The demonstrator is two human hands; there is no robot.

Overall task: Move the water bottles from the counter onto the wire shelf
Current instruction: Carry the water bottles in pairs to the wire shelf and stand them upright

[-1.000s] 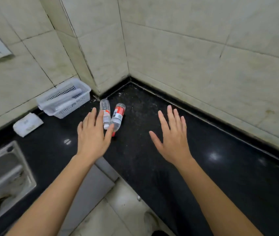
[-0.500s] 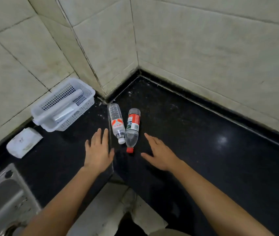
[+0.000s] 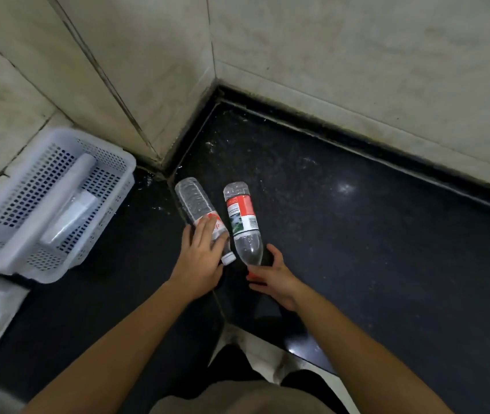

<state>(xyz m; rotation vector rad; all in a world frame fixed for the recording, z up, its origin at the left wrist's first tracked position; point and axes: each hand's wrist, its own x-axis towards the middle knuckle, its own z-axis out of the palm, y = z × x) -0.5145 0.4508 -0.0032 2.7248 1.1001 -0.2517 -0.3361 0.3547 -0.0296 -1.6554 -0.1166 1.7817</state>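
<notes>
Bottles, two, are found lying flat on the black counter (image 3: 357, 264) at centre frame, just below the corner where the tiled walls (image 3: 357, 55) meet. They lie side by side, apart at the bases and drawing closer toward the caps. Both long axes run from upper frame to lower frame, bases toward the corner, caps toward the person. The white-capped bottle (image 3: 191, 198) is slanted from upper left to lower right; the red-labelled bottle (image 3: 242, 213) is nearly vertical in the picture.

Left hand (image 3: 200, 261) is laid over the neck half of the white-capped bottle from above, fingers curled down its left side and thumb across its right, so the bottle is gripped. The cap shows just past the thumb. Right hand (image 3: 273, 279) is cupped at the cap end of the red-labelled bottle, half open, fingers curved up beside the neck and thumb by a sliver of red cap. Whether those fingers are actually pressed on the plastic cannot be told from this angle.

Each bottle is thus nearest its own hand, cap end first. A lift by the neck is judged likely, with the base end left to swing.

Both are clear ribbed plastic. One label is red and white, partly covered; the other is red, white and green with a barcode.

White perforated basket (image 3: 104, 147) is noted at left of frame. The wire shelf is not in view.
</notes>
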